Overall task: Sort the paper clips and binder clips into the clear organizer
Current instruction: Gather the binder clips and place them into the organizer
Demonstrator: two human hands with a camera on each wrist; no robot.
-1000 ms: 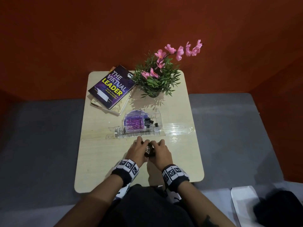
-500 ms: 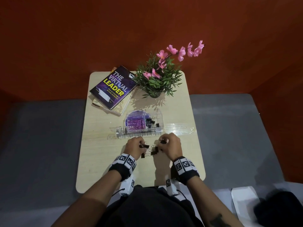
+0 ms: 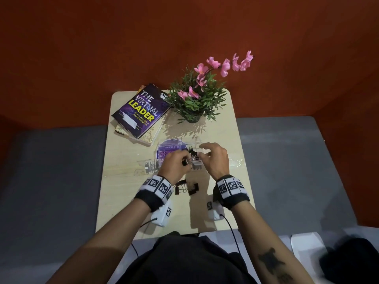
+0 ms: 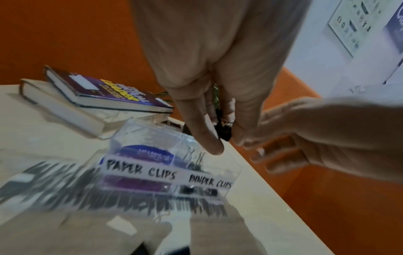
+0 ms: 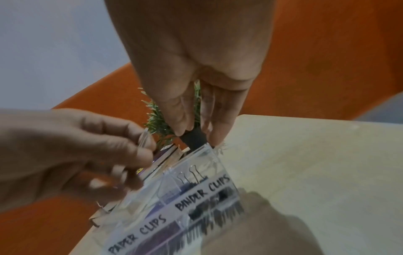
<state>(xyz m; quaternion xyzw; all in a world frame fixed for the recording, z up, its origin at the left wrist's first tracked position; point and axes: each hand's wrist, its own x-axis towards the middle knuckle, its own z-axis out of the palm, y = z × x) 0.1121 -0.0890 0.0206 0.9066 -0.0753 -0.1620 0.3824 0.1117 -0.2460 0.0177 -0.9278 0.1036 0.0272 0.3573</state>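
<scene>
The clear organizer (image 3: 176,142) stands mid-table, labelled PAPER CLIPS on the left and BINDER CLIPS (image 5: 201,191) on the right. Purple paper clips (image 4: 133,183) fill the left compartment and black binder clips (image 5: 191,174) lie in the right one. My left hand (image 3: 185,160) hovers over the organizer's front and pinches a black binder clip (image 4: 222,130) between thumb and fingers. My right hand (image 3: 203,153) hangs just above the binder compartment with its fingers loose, and I see nothing in it. A few black binder clips (image 3: 185,187) lie on the table (image 3: 127,201) between my wrists.
A clear ruler (image 3: 148,167) lies along the organizer's front. Two stacked books (image 3: 141,111) sit at the back left. A potted plant with pink flowers (image 3: 196,99) stands behind the organizer, and its dark pot (image 5: 194,139) shows between my right fingers. Grey floor surrounds the small table.
Both hands lifted off the loose clips near the front and moved forward over the organizer. The left hand carried a binder clip along. The right hand's fingers have loosened.
</scene>
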